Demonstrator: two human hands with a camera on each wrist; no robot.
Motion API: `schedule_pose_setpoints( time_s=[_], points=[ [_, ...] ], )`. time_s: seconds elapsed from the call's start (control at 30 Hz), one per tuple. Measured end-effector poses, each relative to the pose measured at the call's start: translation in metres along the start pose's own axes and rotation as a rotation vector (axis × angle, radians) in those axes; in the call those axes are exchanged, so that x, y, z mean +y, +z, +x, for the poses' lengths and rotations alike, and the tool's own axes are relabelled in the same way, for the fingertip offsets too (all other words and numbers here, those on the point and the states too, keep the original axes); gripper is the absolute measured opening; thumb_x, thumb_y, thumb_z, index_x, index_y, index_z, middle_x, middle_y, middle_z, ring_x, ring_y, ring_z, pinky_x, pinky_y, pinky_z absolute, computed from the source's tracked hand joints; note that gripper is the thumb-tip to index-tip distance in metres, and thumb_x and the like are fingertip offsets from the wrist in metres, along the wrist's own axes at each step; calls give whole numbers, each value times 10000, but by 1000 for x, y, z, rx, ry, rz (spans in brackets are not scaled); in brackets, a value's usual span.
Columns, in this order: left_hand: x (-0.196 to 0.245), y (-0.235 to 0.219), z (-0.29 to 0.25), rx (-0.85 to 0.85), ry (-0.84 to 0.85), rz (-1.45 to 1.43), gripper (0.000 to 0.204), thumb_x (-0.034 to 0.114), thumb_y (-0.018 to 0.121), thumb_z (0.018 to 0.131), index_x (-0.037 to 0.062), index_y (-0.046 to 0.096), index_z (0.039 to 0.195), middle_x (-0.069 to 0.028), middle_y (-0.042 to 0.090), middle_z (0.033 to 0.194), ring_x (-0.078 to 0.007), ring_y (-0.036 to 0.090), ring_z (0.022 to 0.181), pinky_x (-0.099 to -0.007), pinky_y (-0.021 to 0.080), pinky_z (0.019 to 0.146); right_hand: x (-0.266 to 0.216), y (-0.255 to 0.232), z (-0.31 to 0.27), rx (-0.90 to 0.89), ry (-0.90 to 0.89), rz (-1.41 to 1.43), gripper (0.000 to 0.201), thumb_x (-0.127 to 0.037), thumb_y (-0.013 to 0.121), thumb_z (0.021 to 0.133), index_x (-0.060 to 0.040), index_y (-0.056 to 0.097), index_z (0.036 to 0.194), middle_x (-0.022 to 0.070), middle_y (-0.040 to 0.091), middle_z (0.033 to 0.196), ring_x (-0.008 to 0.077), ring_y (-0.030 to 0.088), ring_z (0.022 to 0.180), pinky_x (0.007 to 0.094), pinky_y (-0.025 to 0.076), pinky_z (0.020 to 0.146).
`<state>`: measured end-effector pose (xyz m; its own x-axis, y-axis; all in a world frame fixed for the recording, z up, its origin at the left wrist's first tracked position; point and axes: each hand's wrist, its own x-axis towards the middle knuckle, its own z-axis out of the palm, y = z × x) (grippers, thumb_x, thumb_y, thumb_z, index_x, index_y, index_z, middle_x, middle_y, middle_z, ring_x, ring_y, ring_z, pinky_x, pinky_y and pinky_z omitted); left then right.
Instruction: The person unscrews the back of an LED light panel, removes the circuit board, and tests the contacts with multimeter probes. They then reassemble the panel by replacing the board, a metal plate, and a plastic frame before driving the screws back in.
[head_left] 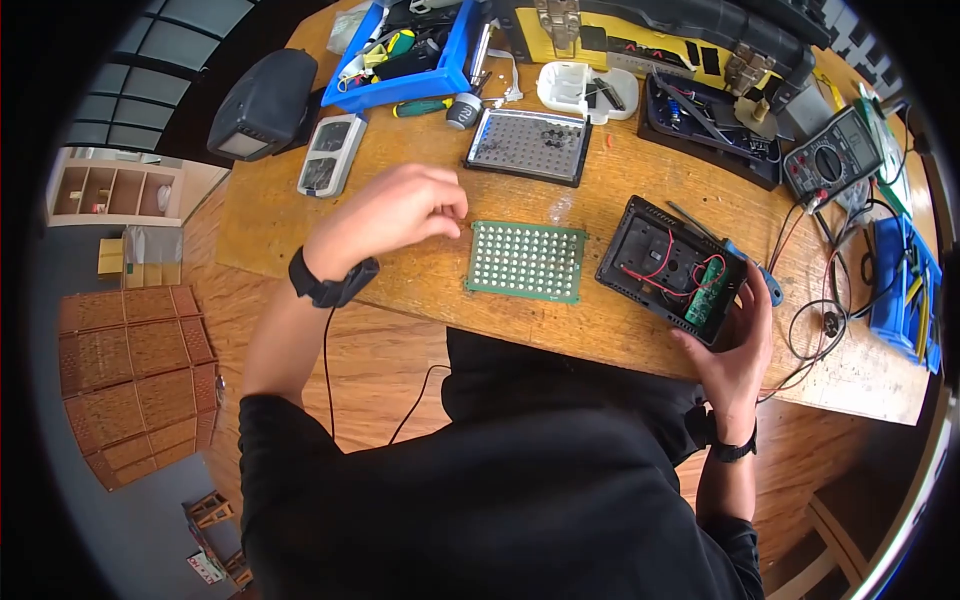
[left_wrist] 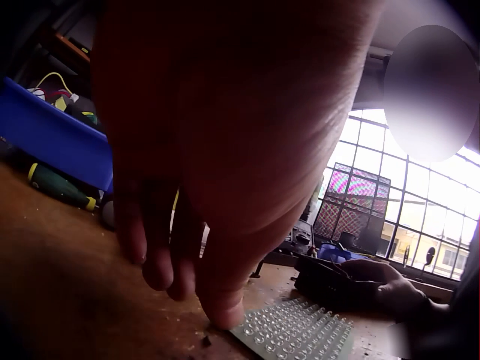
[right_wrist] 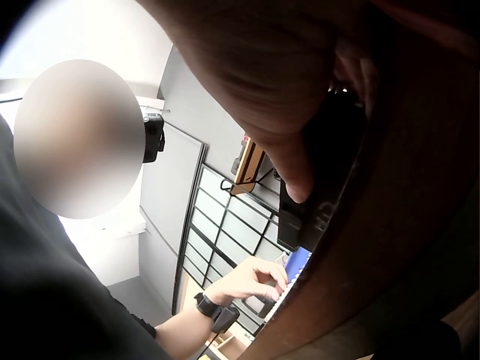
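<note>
The green board [head_left: 527,262] with rows of small clear domes lies flat on the wooden table. Just off its upper left corner hovers the left hand [head_left: 395,215], fingers loosely bent and the thumb apart, with nothing visible between them; in the left wrist view its fingers [left_wrist: 176,277] hang down beside the board [left_wrist: 296,330]. A black open case [head_left: 675,268], holding red wires and a small green circuit board [head_left: 705,290], sits to the right. The right hand [head_left: 735,360] grips its lower right corner, fingers on the side and thumb at the near edge.
Behind the board lies a grey perforated panel [head_left: 528,146]. A blue tool bin [head_left: 400,95] stands back left, near a grey-white case [head_left: 332,155]. A screwdriver [head_left: 700,222] lies behind the black case. Right of it are a multimeter [head_left: 835,155], loose cables and another blue bin [head_left: 900,290].
</note>
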<state>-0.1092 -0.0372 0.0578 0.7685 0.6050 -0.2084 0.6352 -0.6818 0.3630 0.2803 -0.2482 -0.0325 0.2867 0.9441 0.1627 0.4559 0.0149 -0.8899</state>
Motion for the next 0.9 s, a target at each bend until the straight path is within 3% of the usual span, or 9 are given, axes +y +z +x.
schedule_pose_setpoints(
  time_s=[0.1,0.23,0.3,0.47,0.53,0.67,0.73,0.77,0.9],
  points=[
    [10,12,-8,18,-83,-65,176,114,852,882,-8,764,976,-138,739,963,-357,726,892,-439,575,781,-5,1,0,-9,51,79,1174,-18,1045,641,-32,425,1637,199,594,1535,319,630,1409,438,579,1140],
    [2,21,-6,77,-26,-10,162,120,832,901,-13,764,964,-149,740,973,-380,724,921,-460,570,791,-8,-1,1,-8,58,34,1165,-20,1043,640,-29,431,1631,196,601,1525,320,638,1395,433,579,1138],
    [3,22,-4,76,-16,17,153,125,812,915,-11,760,964,-155,741,982,-395,720,931,-478,566,799,-5,-1,2,-9,-22,-83,1160,-25,1043,632,-32,440,1623,194,607,1512,321,649,1375,429,580,1132],
    [9,14,3,33,8,129,119,100,791,922,-8,746,939,-156,740,974,-386,724,900,-475,575,793,-8,-2,2,-5,29,-36,1156,-29,1044,623,-39,451,1615,192,621,1491,321,665,1353,431,584,1118],
    [12,0,10,121,-30,140,103,83,777,928,-12,736,931,-154,735,951,-365,730,873,-459,577,765,-9,-2,1,-17,58,-18,1158,-34,1046,620,-39,451,1614,192,627,1485,324,682,1333,429,587,1106],
    [0,-22,53,267,90,92,96,80,775,926,-3,729,936,-132,723,905,-311,736,814,-415,581,728,-11,-3,5,-22,28,-58,1163,-43,1051,617,-37,451,1614,194,634,1474,326,699,1308,422,592,1091],
    [13,-33,74,302,130,115,97,82,776,924,-2,730,940,-128,725,903,-302,739,813,-405,585,729,-13,-4,5,-60,46,-77,1225,41,1031,617,-47,394,1659,185,605,1515,271,632,1388,411,598,1105],
    [20,-35,88,331,174,139,98,84,777,922,0,732,943,-124,726,902,-292,743,812,-396,589,730,-10,-5,5,-58,17,-116,1237,26,1041,606,-51,397,1660,179,595,1531,283,617,1409,425,593,1112],
    [28,-40,135,374,230,230,99,120,766,922,26,746,947,-110,746,903,-303,752,850,-420,593,746,-10,-6,5,-41,10,-138,1245,13,1050,596,-46,404,1658,179,563,1565,290,624,1402,435,588,1122]
  ],
)
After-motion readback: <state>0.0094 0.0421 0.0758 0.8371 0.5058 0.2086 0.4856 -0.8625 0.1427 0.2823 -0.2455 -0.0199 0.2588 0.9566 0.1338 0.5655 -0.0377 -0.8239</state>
